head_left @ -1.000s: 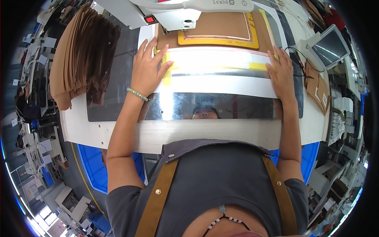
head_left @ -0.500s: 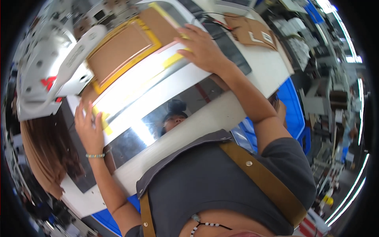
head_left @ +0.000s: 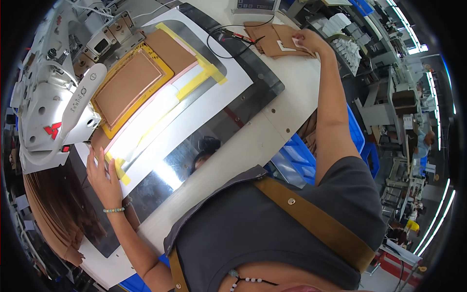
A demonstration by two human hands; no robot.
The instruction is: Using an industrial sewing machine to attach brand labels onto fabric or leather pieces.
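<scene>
My left hand (head_left: pixel 104 182) rests with its fingers spread at the lower left end of a brown panel (head_left: pixel 171 47), beside a strip of yellow tape (head_left: pixel 121 171). The panel lies under a yellow rectangular frame (head_left: pixel 161 65) of the white machine, on a white sheet (head_left: pixel 214 90). At the far right, my right hand (head_left: pixel 311 41) reaches over a pile of flat brown pieces (head_left: pixel 265 36). Its fingertips are closed at a white label (head_left: pixel 300 45) on the pile; what they pinch is hidden.
The white machine's head and rounded arm (head_left: pixel 85 100) stand close on the left. Black cable and red-handled tool (head_left: pixel 241 35) lie before the brown pile. Blue bins (head_left: pixel 296 155) sit beside the table's right edge. Brown material (head_left: pixel 53 204) hangs at the left edge.
My right hand has left the taped right end of the panel and moved to the brown pile at far right. My left hand stays by the panel's left end.
</scene>
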